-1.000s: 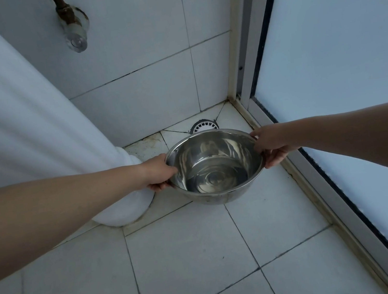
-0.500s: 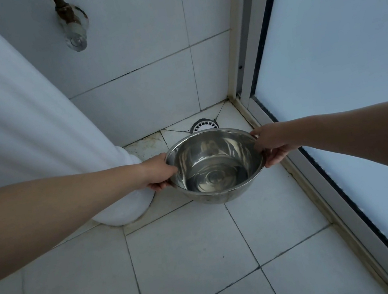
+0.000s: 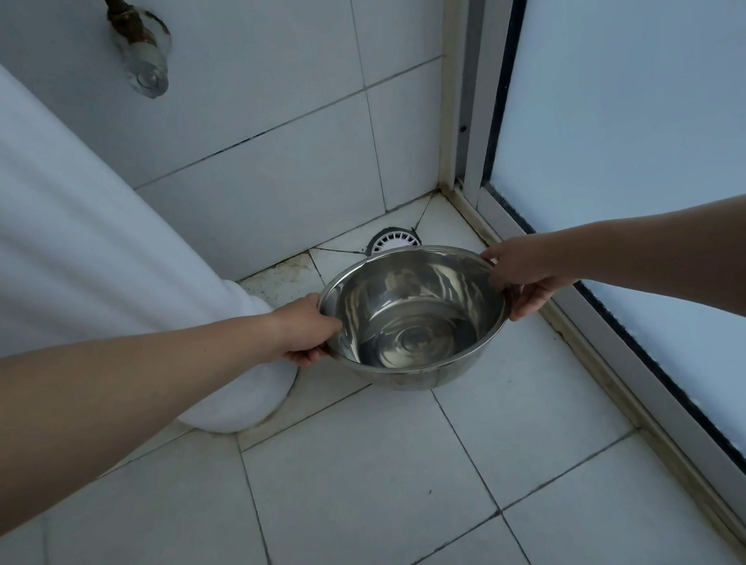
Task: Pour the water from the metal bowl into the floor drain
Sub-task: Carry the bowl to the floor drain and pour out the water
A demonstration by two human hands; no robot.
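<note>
Metal bowl (image 3: 416, 319) holds water (image 3: 407, 342); both hands grip rim.

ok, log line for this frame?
pre-pour | round silver metal bowl: upright, water in | left hand: rim grip | right hand: rim grip | round white floor drain: beyond bowl

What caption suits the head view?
Left hand and right hand grip the metal bowl, water inside, near the floor drain.
</note>
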